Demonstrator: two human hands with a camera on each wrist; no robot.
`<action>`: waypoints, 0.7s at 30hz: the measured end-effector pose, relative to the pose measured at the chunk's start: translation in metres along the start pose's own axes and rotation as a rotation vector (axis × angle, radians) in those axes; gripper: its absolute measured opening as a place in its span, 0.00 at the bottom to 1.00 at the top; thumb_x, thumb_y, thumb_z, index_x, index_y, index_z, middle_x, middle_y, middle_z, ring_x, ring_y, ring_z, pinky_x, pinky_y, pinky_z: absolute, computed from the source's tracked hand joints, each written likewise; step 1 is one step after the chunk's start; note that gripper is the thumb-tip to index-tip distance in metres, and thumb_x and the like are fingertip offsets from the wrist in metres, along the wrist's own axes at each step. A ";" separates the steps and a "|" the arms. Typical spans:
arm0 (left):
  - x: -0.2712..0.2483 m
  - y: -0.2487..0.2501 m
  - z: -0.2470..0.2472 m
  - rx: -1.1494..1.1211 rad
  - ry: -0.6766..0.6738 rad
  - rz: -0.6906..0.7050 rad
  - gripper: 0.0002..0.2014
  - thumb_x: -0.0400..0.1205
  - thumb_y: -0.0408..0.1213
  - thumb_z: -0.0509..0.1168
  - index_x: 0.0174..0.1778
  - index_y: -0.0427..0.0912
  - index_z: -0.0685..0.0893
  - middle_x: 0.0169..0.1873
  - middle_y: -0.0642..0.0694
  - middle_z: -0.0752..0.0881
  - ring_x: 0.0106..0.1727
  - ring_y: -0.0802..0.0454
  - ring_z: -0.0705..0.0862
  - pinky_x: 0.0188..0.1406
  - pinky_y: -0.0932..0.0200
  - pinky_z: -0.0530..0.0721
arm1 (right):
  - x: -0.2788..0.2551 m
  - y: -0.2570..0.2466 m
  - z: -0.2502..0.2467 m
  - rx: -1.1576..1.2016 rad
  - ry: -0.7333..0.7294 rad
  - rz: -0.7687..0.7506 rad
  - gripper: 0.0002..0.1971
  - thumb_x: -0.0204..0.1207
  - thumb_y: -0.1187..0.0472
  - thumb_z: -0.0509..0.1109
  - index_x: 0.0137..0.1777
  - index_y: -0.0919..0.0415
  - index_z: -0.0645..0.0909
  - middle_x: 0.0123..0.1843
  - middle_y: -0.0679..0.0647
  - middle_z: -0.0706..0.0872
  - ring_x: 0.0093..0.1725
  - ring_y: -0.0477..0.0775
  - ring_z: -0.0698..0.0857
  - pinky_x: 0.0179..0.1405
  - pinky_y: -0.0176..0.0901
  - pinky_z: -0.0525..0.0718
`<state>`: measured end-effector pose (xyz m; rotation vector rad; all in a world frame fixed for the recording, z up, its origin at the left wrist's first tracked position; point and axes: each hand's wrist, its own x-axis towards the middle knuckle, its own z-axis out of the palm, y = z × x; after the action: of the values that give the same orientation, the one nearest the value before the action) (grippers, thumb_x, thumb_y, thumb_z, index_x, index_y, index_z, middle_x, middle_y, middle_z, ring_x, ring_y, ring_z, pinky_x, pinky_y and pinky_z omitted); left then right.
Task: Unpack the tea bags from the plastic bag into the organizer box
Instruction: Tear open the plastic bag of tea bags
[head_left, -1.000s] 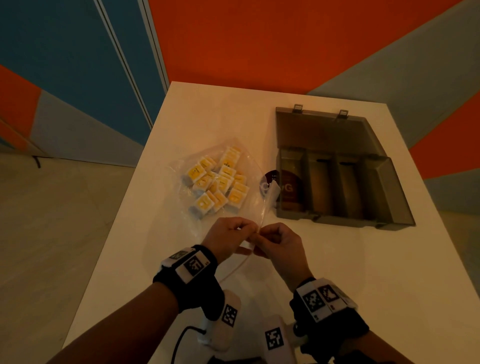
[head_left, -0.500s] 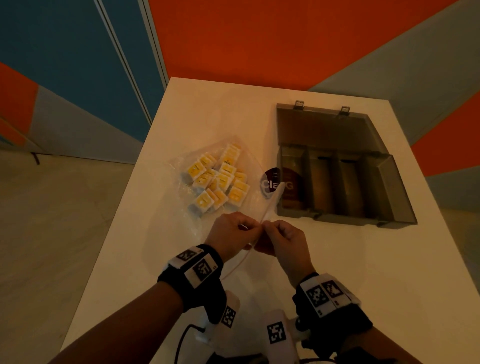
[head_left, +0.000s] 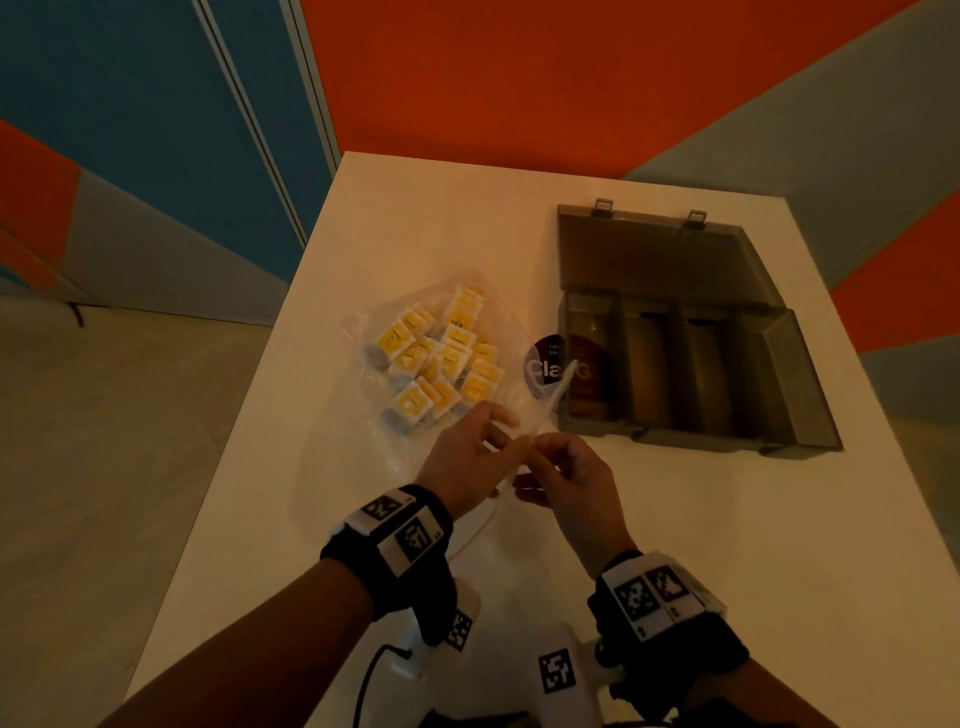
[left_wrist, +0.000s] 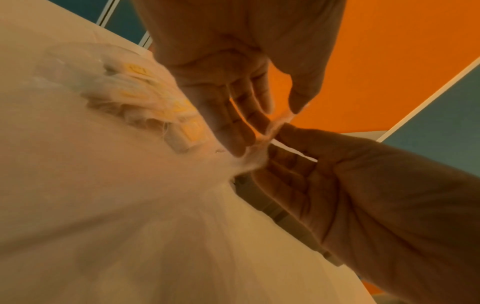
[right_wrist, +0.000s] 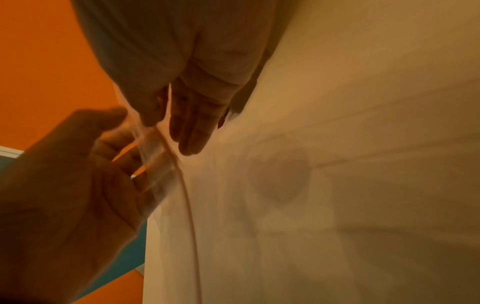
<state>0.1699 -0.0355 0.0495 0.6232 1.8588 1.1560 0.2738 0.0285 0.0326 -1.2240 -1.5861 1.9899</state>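
Observation:
A clear plastic bag (head_left: 415, 415) lies on the white table (head_left: 675, 545) with several yellow tea bags (head_left: 441, 358) heaped inside. Its twisted neck (head_left: 550, 400) rises toward the organizer box (head_left: 691, 364), a smoky grey box with its lid laid open and several long compartments. My left hand (head_left: 511, 441) and right hand (head_left: 540, 449) meet at the neck, in front of the box's left corner. In the left wrist view the left hand (left_wrist: 270, 111) pinches a stretched strand of plastic (left_wrist: 272, 127) with its other fingers (left_wrist: 233, 123) extended, and the right hand (left_wrist: 283, 135) pinches the same strand.
A round dark label (head_left: 543, 364) lies on the table, partly under the box's left end. The table's left edge (head_left: 291, 389) runs close beside the bag, with floor beyond it. An orange and grey wall stands behind the table.
Both hands have moved a little forward toward the box with the bag's neck. The left hand's fingers have spread out more, and the plastic between the hands is stretched.

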 end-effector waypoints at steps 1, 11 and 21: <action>0.002 0.003 -0.001 0.006 -0.003 0.001 0.05 0.79 0.44 0.64 0.49 0.53 0.76 0.34 0.49 0.81 0.34 0.53 0.82 0.28 0.61 0.82 | 0.001 0.001 0.000 -0.030 0.002 -0.038 0.08 0.77 0.67 0.65 0.42 0.53 0.78 0.42 0.53 0.84 0.37 0.52 0.84 0.38 0.41 0.86; 0.021 0.016 -0.004 -0.063 0.037 -0.029 0.10 0.77 0.32 0.67 0.49 0.30 0.86 0.30 0.48 0.84 0.32 0.58 0.82 0.30 0.70 0.85 | 0.007 -0.011 -0.002 -0.026 0.079 -0.151 0.07 0.73 0.66 0.71 0.42 0.52 0.79 0.43 0.48 0.85 0.39 0.40 0.86 0.40 0.33 0.86; 0.015 0.013 0.006 -0.027 0.046 0.020 0.11 0.74 0.32 0.70 0.25 0.46 0.82 0.27 0.50 0.83 0.29 0.59 0.83 0.30 0.69 0.85 | 0.015 -0.026 -0.003 0.043 0.157 -0.047 0.05 0.74 0.63 0.70 0.37 0.57 0.81 0.38 0.60 0.87 0.38 0.59 0.87 0.42 0.53 0.90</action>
<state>0.1670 -0.0151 0.0539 0.6062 1.8759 1.2161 0.2606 0.0501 0.0501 -1.2809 -1.4752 1.8411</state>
